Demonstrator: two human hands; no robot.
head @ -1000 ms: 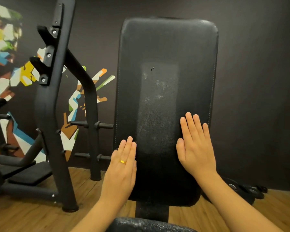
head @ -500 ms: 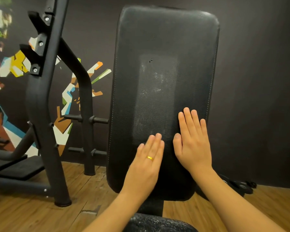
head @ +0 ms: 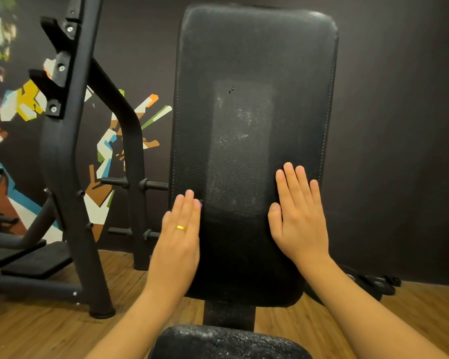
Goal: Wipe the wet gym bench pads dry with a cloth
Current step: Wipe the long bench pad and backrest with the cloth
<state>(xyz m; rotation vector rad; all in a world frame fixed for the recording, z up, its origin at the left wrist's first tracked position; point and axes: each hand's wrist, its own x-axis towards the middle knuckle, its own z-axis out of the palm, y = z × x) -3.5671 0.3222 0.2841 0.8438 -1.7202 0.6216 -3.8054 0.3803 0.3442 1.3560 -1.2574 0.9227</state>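
Note:
The upright black back pad [head: 254, 73] fills the middle of the view, with a paler, speckled patch [head: 241, 151] down its centre. My left hand [head: 179, 237], wearing a gold ring, lies flat on the pad's lower left edge. A tiny purple sliver [head: 201, 203] peeks out beside its fingertips, and no cloth shows clearly. My right hand [head: 300, 216] lies flat on the pad's lower right part, fingers slightly apart, with nothing in it. The seat pad [head: 228, 340] at the bottom is covered in droplets.
A black rack upright with hooks [head: 70, 151] stands left of the bench, on a wooden floor [head: 36, 332]. Behind it is a second post with pegs [head: 132, 161] and a painted dark wall. Black straps [head: 376, 283] lie on the floor at the right.
My left hand slid right to the middle of the pad, then back to its left edge. My right hand stayed in place on the lower right.

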